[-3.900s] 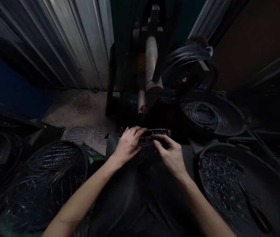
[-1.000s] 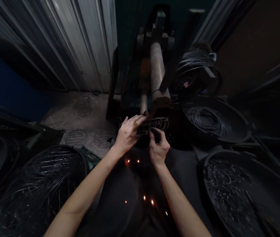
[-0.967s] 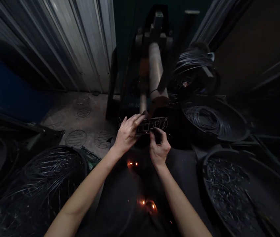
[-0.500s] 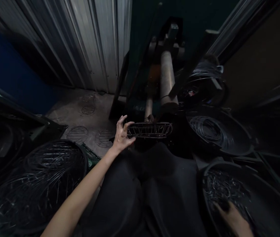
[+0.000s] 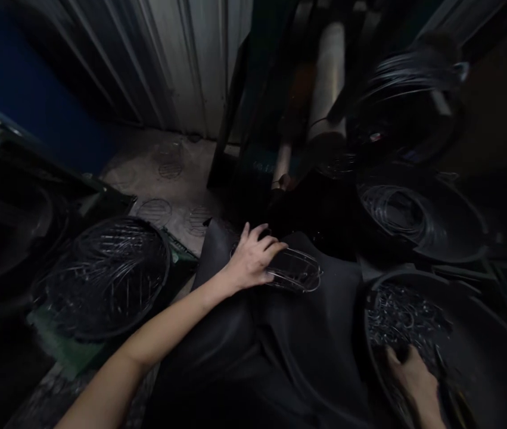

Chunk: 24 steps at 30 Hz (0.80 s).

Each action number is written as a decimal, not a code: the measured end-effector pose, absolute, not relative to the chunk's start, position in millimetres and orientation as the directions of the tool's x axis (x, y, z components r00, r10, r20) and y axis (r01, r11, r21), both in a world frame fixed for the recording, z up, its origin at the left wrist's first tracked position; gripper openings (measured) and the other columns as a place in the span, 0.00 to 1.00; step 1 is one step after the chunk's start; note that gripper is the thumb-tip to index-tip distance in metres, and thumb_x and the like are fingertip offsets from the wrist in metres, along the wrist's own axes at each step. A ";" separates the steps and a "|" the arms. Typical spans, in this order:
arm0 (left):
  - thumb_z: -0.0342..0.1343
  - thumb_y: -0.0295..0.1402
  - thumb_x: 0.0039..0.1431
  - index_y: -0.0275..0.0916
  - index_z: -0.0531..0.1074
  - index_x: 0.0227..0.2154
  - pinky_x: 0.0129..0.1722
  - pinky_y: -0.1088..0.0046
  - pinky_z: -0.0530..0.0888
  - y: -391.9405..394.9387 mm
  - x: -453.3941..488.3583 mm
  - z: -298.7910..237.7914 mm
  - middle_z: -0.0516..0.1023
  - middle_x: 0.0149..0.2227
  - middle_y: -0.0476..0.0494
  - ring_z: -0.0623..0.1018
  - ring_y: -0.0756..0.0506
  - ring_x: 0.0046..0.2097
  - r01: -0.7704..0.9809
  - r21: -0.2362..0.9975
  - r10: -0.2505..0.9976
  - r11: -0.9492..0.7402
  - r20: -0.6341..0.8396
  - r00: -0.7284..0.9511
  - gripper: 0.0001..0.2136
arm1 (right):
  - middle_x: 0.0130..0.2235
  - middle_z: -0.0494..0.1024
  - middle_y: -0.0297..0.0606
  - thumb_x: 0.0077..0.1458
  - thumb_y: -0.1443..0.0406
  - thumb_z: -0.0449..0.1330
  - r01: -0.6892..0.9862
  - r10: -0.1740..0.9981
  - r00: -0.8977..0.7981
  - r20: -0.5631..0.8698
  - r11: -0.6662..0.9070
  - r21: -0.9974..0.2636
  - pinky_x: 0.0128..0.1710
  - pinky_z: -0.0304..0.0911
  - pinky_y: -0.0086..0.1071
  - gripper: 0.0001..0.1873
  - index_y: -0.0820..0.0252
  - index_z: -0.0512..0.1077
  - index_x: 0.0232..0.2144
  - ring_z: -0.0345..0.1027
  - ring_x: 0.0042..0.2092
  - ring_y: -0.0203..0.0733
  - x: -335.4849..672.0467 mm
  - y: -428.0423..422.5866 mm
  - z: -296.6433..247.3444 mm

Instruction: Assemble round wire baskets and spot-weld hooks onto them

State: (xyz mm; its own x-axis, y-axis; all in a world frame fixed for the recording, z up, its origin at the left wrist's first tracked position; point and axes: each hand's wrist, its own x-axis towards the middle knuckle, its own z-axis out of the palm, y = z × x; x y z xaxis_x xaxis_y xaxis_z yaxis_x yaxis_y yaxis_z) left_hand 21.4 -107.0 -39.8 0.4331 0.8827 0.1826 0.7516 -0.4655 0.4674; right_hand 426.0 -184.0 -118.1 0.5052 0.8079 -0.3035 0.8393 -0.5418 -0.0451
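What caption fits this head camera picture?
Left hand holds a wire basket; right hand digs in a tub of wire bits.

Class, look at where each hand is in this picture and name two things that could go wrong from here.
1. The right hand reaches bare into the tub of small wire pieces; wire ends might prick or cut it.
2. The left hand alone grips the wire basket resting on the dark lap cover; it may slip or tilt.

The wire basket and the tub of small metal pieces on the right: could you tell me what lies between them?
In the head view, only dark apron cloth lies between the wire basket and the tub; no loose parts show there.
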 end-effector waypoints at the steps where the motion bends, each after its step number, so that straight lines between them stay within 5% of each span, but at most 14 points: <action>1: 0.60 0.34 0.47 0.38 0.63 0.54 0.59 0.37 0.47 -108.6 24.5 -40.9 0.71 0.49 0.39 0.56 0.30 0.62 0.750 0.465 0.878 -0.471 0.168 0.447 0.29 | 0.23 0.74 0.51 0.45 0.55 0.49 0.825 0.792 0.531 -0.303 -0.564 -0.027 0.36 0.67 0.49 0.24 0.65 0.74 0.36 0.72 0.30 0.60 424.8 -185.1 -112.8; 6: 0.59 0.33 0.48 0.40 0.55 0.59 0.59 0.35 0.42 -112.1 17.4 -38.6 0.61 0.60 0.37 0.48 0.30 0.65 0.740 0.448 0.853 -0.501 0.115 0.508 0.34 | 0.31 0.76 0.57 0.47 0.50 0.48 0.726 0.740 0.668 -0.078 -0.671 -0.150 0.39 0.64 0.54 0.30 0.64 0.73 0.43 0.71 0.37 0.66 393.4 -189.1 -69.5; 10: 0.59 0.35 0.48 0.39 0.54 0.60 0.59 0.35 0.40 -108.7 9.1 -34.6 0.55 0.63 0.37 0.47 0.30 0.65 0.727 0.441 0.831 -0.526 0.086 0.549 0.35 | 0.39 0.76 0.54 0.47 0.47 0.51 0.761 0.783 0.599 0.166 -0.492 -0.423 0.42 0.65 0.46 0.29 0.61 0.72 0.42 0.71 0.40 0.57 341.1 -192.7 -55.8; 12: 0.59 0.36 0.48 0.38 0.56 0.58 0.59 0.36 0.40 -104.8 9.4 -35.5 0.58 0.62 0.37 0.50 0.31 0.65 0.736 0.438 0.841 -0.516 0.095 0.533 0.33 | 0.37 0.77 0.51 0.47 0.45 0.50 0.767 0.869 0.485 0.096 -0.371 -0.523 0.39 0.66 0.42 0.29 0.61 0.72 0.37 0.72 0.37 0.52 319.3 -193.0 -66.5; 16: 0.60 0.37 0.45 0.37 0.62 0.53 0.60 0.39 0.48 -97.3 11.2 -40.8 0.65 0.57 0.37 0.57 0.31 0.61 0.717 0.461 0.840 -0.522 0.135 0.525 0.30 | 0.28 0.76 0.43 0.45 0.44 0.55 0.605 0.891 0.427 -0.153 -0.407 -0.685 0.28 0.65 0.35 0.28 0.62 0.72 0.33 0.69 0.27 0.43 294.0 -191.5 -77.1; 24: 0.61 0.33 0.44 0.34 0.63 0.50 0.56 0.51 0.64 -95.8 13.1 -39.0 0.67 0.52 0.36 0.60 0.32 0.57 0.690 0.452 0.824 -0.566 0.272 0.497 0.28 | 0.22 0.73 0.33 0.46 0.53 0.64 0.252 0.934 0.043 -0.355 -0.354 -0.901 0.23 0.65 0.27 0.17 0.62 0.73 0.31 0.66 0.22 0.34 222.5 -155.7 -7.0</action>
